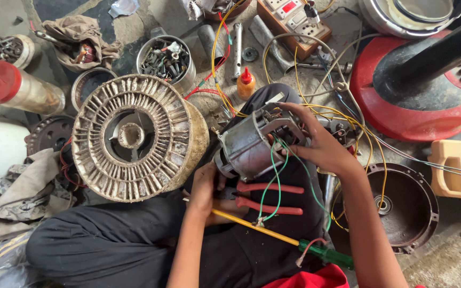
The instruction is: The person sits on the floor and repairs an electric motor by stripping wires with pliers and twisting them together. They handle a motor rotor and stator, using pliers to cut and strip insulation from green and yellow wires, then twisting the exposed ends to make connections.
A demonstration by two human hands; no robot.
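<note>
Motor point(252, 146) on lap, over black trousers point(108, 240), long axis tilted from lower left to upper right. Right hand point(316, 141) wrapped over upper-right end, fingers curled on housing and terminal block, grasping. Left hand point(205, 186) under lower-left end, closer to shaft side, clenched on yellow-shafted screwdriver point(273, 234) running down-right to green handle. Red-handled pliers point(268, 197) just beneath motor. Green wires point(270, 181) dangling from motor. Large ribbed wheel point(134, 136) immediately left.

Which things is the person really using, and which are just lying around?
In use:
motor, held by left hand and right hand
green wires
red pliers
screwdriver

Lying about:
big spool
tin of screws
orange bottle
red fan base
</note>
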